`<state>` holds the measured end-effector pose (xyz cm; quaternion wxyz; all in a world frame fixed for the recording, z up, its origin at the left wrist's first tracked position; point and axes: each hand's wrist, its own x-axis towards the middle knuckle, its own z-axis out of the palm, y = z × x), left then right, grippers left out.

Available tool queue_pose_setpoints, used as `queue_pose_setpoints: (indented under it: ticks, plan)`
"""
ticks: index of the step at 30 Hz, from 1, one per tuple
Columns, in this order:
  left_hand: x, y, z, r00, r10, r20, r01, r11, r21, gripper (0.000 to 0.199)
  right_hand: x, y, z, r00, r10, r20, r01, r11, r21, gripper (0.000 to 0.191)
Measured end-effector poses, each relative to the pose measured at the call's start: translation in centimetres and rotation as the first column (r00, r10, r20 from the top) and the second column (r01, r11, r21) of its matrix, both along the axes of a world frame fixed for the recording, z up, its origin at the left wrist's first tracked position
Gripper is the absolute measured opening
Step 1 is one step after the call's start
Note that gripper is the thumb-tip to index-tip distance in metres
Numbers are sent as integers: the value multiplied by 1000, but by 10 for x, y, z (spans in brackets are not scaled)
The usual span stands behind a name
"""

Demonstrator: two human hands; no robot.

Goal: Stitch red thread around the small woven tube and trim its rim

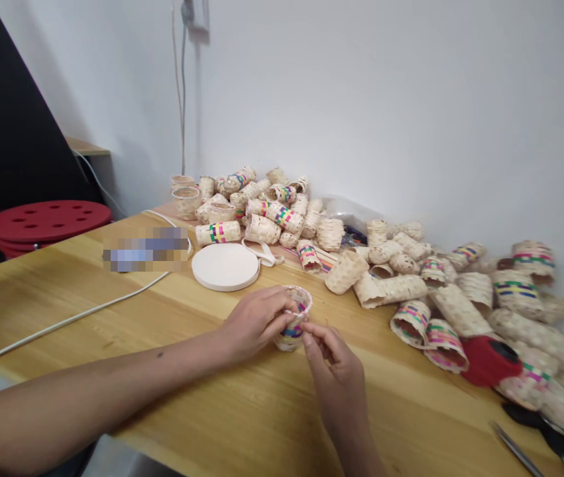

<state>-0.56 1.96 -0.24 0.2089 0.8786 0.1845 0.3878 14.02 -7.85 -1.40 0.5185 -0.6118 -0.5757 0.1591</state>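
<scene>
I have the basket (290, 340) standing nearly upright, inward from the bench (202, 414)'s front edge, between both hands: left hand (256, 322) grasping its rim, right hand (337, 371) nearest its right side, grip unclear.

The small, colour-banded woven basket (289, 343) sits mouth up

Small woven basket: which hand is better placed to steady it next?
Probably the left hand: its fingers hold the basket at its rim, while the right hand has just fingertips beside it.
</scene>
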Motion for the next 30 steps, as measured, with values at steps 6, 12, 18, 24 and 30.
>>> queue_pose_setpoints:
  ticks: [6,12,18,24,30]
  plan:
    - [0,1,-2,1000,10,8,-10,1000,-9,12,1,1,0,1000,1,-15,-1,1000,17,23]
    - [0,1,-2,1000,5,3,-5,1000,-2,12,0,1,-2,999,3,-39,-3,1000,6,23]
    - [1,1,-2,1000,18,11,-18,999,28,15,-1,2,0,999,5,-34,-5,1000,-2,23]
    - [2,-1,-6,999,10,33,-11,999,40,12,0,3,-7,988,18,-152,-22,999,-24,23]
    - [3,-1,-10,998,-7,63,4,998,55,12,0,4,-14,962,18,-271,-38,997,-70,27]
